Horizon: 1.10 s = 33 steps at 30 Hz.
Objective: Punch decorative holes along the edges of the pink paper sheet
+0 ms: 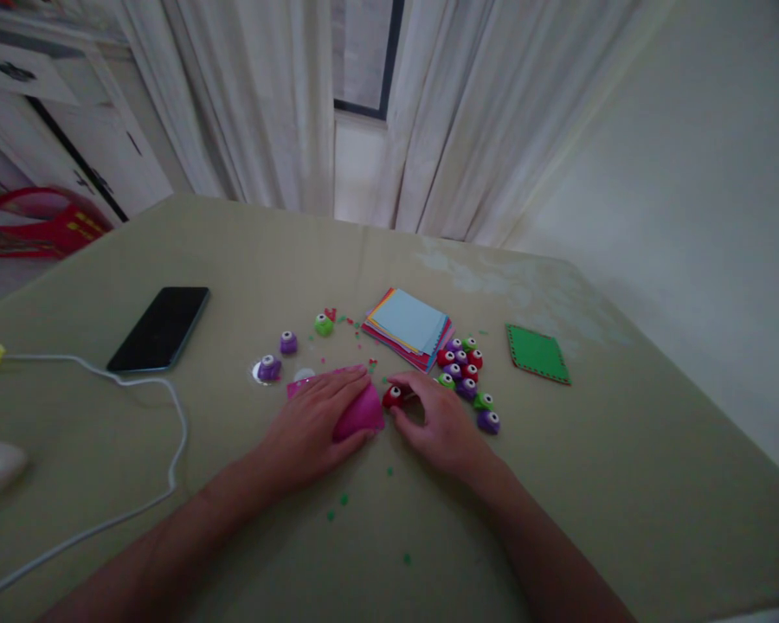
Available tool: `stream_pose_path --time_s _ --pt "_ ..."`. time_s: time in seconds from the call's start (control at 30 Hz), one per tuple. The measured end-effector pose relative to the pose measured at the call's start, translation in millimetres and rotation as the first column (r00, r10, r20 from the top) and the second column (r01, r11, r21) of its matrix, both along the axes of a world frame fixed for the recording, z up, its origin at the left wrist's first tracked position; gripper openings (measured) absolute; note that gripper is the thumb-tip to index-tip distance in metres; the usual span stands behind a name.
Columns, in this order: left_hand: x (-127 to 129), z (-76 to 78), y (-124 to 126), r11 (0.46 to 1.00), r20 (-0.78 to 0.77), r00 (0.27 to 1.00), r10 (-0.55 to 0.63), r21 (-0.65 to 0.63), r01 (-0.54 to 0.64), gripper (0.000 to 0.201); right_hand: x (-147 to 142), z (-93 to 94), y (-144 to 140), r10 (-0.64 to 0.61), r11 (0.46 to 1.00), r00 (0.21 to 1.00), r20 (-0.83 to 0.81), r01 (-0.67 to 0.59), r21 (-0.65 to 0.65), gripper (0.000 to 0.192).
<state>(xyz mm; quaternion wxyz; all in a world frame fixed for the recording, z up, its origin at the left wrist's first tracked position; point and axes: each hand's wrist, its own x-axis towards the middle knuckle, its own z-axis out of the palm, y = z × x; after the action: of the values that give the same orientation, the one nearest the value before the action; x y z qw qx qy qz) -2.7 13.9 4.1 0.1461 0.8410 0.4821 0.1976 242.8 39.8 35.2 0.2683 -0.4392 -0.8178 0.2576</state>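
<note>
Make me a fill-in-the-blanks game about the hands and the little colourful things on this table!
1. The left hand presses flat on a sheet of ____ paper.
2. The right hand pinches a small ____ punch at the sheet's edge.
3. The phone lies to the ____ of the paper stack.
4. The lone square card is ____.

Missing words: pink; red; left; green

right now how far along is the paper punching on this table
Some punching looks done: green and red paper bits lie scattered on the table. In hand: the left hand presses a pink sheet flat while the right hand holds a red punch at its edge. Left: the stack of coloured paper and the green square lie apart, untouched.
</note>
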Motion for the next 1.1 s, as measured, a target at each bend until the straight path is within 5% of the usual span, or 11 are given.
stream_pose_path --time_s 0.57,1.1 --pt "1.4 -1.5 1.2 1.0 0.035 0.999 -0.002 0.029 0.001 0.066 -1.5 -2.9 -2.0 0.012 0.997 0.983 -0.185 -0.026 -0.07 0.032" --pt "2.2 3.4 0.2 1.0 0.019 1.0 -0.003 0.009 0.003 0.066 2.7 2.9 -0.1 0.116 0.993 0.987 -0.11 -0.117 -0.004 0.044"
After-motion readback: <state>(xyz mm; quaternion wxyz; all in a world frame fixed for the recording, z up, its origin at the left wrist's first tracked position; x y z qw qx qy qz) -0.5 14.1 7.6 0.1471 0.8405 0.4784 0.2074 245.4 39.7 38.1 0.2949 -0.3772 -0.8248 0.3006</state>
